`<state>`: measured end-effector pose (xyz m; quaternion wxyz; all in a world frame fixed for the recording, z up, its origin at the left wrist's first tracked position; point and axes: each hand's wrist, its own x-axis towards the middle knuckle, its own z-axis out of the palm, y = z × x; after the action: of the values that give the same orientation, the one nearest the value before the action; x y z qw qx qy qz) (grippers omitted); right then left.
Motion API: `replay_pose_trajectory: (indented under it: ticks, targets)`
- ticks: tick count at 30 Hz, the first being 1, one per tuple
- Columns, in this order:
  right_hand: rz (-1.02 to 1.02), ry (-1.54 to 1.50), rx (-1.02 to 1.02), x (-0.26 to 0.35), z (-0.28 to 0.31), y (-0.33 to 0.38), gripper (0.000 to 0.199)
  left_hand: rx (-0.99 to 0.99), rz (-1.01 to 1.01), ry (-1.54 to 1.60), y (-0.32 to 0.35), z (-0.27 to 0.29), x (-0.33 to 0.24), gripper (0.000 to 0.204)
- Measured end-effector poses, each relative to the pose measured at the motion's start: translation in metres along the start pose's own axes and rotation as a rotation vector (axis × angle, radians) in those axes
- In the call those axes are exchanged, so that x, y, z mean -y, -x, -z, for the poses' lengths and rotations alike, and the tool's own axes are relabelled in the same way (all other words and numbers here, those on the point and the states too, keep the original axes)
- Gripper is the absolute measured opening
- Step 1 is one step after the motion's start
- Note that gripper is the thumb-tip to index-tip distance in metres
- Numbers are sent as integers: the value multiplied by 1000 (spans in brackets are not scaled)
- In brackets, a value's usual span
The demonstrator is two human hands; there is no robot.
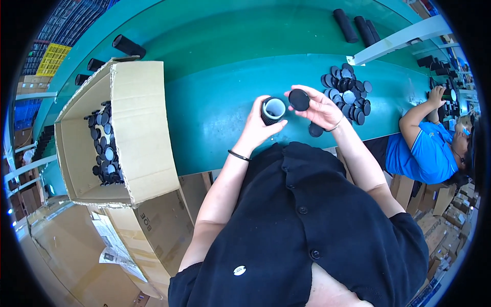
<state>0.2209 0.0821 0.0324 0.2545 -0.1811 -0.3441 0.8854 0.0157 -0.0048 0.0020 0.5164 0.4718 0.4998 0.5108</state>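
Note:
My left hand point(260, 124) is wrapped round a short black tube point(274, 108), its open end turned up and showing a pale inner wall. Between the fingers of my right hand point(321, 109) is a round black cap point(298, 100), held just to the right of the tube's mouth and apart from it. A loose pile of black and grey caps point(348, 92) lies on the green work surface point(215, 102) beyond my right wrist. One more cap point(315, 130) rests near the front edge, under my right forearm.
At left, an open cardboard box point(146, 128) holds many caps point(105, 146). Black tubes point(346, 25) lie at the far right, and another tube point(129, 46) at the far left. A metal bar point(404, 38) crosses the far right. A co-worker in blue point(427, 153) works at right.

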Motion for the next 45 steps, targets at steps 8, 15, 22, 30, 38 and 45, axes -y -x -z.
replay_pose_trajectory:
  ticks: [8,15,22,30,38,45]
  targets:
    - [293,1361,-28,19,-48,-11,57,54,-33,-121,-5,-6,6,68]
    - [257,1642,55,22,-58,-13,51,19,-129,-209,-2,-10,1,66]
    - [226,1576,-22,19,-56,-4,50,-67,-191,-316,-1,-21,-1,63]
    - [324,1335,-51,13,-45,1,52,-76,-124,-321,2,-23,1,64]
    - [237,1511,-58,15,-57,3,54,-78,-123,-350,3,-27,5,66]
    - [204,1574,-102,12,-64,4,51,-62,-175,-370,4,-26,7,67]
